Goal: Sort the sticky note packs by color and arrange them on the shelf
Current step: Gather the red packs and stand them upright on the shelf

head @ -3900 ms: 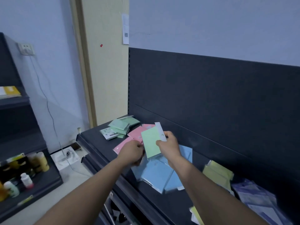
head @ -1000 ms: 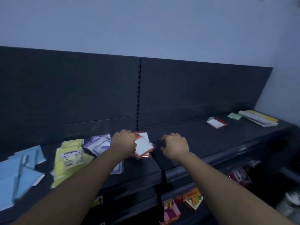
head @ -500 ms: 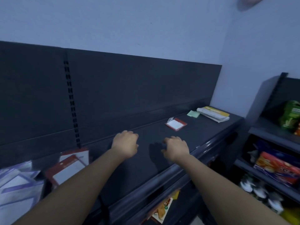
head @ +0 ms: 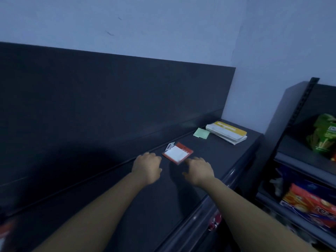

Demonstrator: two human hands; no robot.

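Right now the red-edged sticky note pack (head: 177, 153) lies flat on the dark shelf (head: 163, 206), just beyond your fingertips. Your left hand (head: 148, 165) is just left of it, fingers loosely curled, holding nothing. Your right hand (head: 199, 170) comes in from the near right, fingers relaxed and empty. Farther right lies a green pack (head: 201, 133), just beside a yellow-topped stack (head: 227, 132) at the shelf's far end.

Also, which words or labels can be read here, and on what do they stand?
None can be read.
Red pack: white print, blurred.
Yellow-topped stack: print blurred.
Green bag: label too small.
Orange box: characters blurred.
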